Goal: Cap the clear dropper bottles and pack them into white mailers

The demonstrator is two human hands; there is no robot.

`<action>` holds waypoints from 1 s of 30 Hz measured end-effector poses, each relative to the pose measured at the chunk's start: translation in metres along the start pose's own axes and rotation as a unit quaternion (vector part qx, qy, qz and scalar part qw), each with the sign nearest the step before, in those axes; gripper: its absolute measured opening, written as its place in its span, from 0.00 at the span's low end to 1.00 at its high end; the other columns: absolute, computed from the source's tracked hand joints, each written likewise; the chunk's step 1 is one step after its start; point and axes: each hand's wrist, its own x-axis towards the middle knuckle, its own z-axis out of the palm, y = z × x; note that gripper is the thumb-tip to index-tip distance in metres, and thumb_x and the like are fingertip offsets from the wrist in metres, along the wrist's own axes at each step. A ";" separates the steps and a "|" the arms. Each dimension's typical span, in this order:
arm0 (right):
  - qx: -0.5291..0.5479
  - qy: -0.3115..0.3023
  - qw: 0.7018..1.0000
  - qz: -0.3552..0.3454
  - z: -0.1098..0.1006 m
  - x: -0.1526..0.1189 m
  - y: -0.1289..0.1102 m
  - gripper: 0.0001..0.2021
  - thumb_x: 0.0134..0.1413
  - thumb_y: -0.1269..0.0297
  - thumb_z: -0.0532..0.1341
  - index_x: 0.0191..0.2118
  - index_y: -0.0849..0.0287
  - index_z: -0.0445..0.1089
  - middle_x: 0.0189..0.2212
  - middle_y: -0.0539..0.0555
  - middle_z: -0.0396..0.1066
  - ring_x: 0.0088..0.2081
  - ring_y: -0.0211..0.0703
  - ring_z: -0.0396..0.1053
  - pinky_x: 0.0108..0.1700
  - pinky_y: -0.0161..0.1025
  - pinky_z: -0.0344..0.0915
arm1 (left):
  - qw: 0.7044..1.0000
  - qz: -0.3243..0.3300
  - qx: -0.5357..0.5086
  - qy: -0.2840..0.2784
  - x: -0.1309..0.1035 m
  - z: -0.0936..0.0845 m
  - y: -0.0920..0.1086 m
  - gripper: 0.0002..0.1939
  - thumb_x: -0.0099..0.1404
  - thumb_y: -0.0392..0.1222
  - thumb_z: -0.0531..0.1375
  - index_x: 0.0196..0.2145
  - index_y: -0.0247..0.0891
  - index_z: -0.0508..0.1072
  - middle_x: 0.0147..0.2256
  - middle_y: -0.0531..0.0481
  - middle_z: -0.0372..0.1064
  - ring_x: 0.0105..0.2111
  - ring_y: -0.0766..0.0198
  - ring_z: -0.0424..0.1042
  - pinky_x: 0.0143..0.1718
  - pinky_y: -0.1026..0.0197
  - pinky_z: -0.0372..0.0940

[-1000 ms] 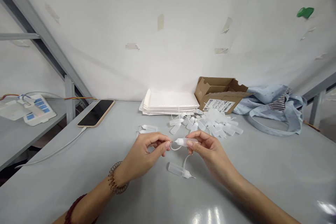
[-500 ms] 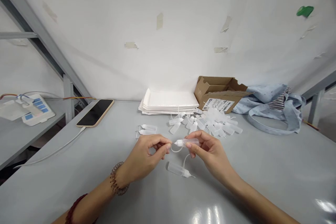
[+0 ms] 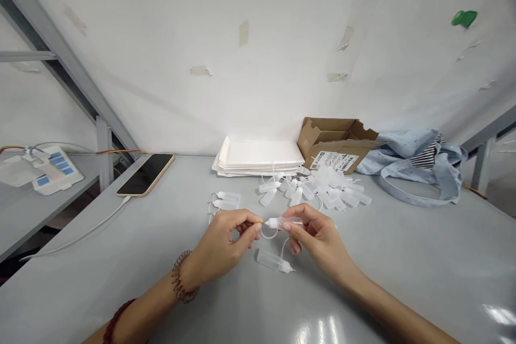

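Observation:
A small translucent needle-tip bottle point(image 3: 291, 222) lies sideways in my right hand point(image 3: 316, 232), pinched between thumb and fingers, its white nozzle facing left. My left hand point(image 3: 230, 242) pinches at the nozzle's tip. A thin white strap point(image 3: 269, 236) loops from the bottle's neck to those fingertips, where the cap is mostly hidden. Just below, a second needle-tip bottle point(image 3: 269, 259) rests on the table with its bare needle pointing right. Left of the hands several more bottles point(image 3: 228, 196) lie side by side, partly covered by my left hand.
A pile of similar bottles point(image 3: 330, 188) lies beyond my right hand. Behind it are a stack of white envelopes point(image 3: 262, 155), an open cardboard box point(image 3: 336, 153) and light blue cloth point(image 3: 415, 172). A phone point(image 3: 145, 173) with a white cable point(image 3: 84, 234) lies at left.
The held bottle has moved slightly left, toward my left fingertips. The needle that showed between nozzle and fingers is now mostly covered.

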 end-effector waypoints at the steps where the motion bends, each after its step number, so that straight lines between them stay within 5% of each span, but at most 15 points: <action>1: -0.002 0.000 1.000 0.001 0.000 0.000 0.000 0.11 0.52 0.54 0.62 0.34 0.56 0.66 0.13 0.42 0.59 0.18 0.34 0.58 0.23 0.34 0.54 | 1.000 0.000 0.001 0.000 0.000 0.000 0.000 0.09 0.64 0.38 0.54 0.28 0.36 0.72 0.23 0.52 0.70 0.23 0.68 0.68 0.22 0.68 0.58; 30: -0.009 0.000 1.000 -0.017 0.004 -0.002 0.003 0.11 0.53 0.55 0.60 0.35 0.58 0.66 0.13 0.42 0.58 0.16 0.32 0.57 0.21 0.32 0.53 | 1.000 -0.011 -0.028 0.000 -0.002 0.007 -0.004 0.09 0.63 0.37 0.54 0.28 0.36 0.71 0.22 0.53 0.68 0.21 0.69 0.67 0.22 0.69 0.59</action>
